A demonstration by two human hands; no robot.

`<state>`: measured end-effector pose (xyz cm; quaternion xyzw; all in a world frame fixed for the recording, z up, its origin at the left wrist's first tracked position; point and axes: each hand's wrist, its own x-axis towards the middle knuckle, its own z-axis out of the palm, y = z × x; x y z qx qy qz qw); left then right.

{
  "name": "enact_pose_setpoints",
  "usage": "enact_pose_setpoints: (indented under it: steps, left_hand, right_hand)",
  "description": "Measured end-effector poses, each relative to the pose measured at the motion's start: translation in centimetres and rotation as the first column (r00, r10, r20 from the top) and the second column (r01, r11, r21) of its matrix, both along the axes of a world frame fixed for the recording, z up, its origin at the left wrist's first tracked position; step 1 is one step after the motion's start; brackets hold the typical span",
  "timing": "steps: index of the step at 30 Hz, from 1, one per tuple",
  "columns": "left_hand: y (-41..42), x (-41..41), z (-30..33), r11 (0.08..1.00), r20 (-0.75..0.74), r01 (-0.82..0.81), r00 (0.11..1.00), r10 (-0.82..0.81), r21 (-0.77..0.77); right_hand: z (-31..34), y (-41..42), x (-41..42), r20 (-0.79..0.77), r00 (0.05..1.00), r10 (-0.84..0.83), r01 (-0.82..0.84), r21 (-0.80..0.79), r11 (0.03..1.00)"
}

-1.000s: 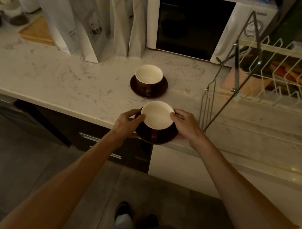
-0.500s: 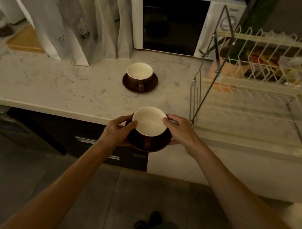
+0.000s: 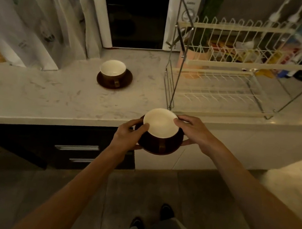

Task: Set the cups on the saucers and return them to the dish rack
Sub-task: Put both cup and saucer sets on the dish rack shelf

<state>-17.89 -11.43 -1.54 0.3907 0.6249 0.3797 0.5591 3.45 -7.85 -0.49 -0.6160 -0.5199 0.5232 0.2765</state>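
A brown cup with a cream inside [image 3: 161,124] sits on a dark brown saucer [image 3: 168,148], held in the air just in front of the counter edge. My left hand [image 3: 128,134] grips the saucer's left side with the thumb on the cup rim. My right hand [image 3: 193,130] holds the right side, fingers over the rim. A second cup [image 3: 113,69] stands on its saucer [image 3: 125,80] on the counter, handle toward me. The two-tier wire dish rack [image 3: 222,94] stands to the right, its lower shelf bare.
A white microwave [image 3: 140,16] stands at the back. Tall paper bags [image 3: 41,23] lean along the back left. The marble counter [image 3: 50,94] runs left to right above dark drawers [image 3: 77,152]. Packets and bottles lie behind the rack.
Both hands have lifted the cup and saucer off the counter's front edge and carried them slightly right, toward the rack. The view has shifted right and shows more of the rack.
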Motion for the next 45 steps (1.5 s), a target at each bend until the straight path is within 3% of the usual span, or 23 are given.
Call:
enact_pose_setpoints:
  steps: [9, 17, 33, 45]
  left_hand:
    - [1.0, 7.3, 1.4, 0.986, 0.024, 0.122, 0.992, -0.126, 0.113]
    - [4.2, 13.8, 2.5, 0.979, 0.033, 0.118, 0.992, -0.125, 0.164]
    - [15.5, 24.0, 2.5, 0.994, 0.078, 0.056, 0.995, -0.063, 0.092]
    - [21.4, 29.5, 2.0, 0.999, 0.127, 0.032, 0.991, -0.035, 0.031]
  right_hand:
    - [1.6, 0.3, 7.9, -0.010, 0.996, -0.087, 0.087, 0.028, 0.996]
    - [3.2, 3.0, 13.7, 0.009, 0.990, -0.141, 0.140, 0.080, 0.987]
    - [3.0, 13.5, 22.8, 0.034, 0.970, -0.239, 0.234, 0.109, 0.966]
    - [0.8, 19.5, 26.6, 0.167, 0.925, -0.343, 0.303, 0.224, 0.926]
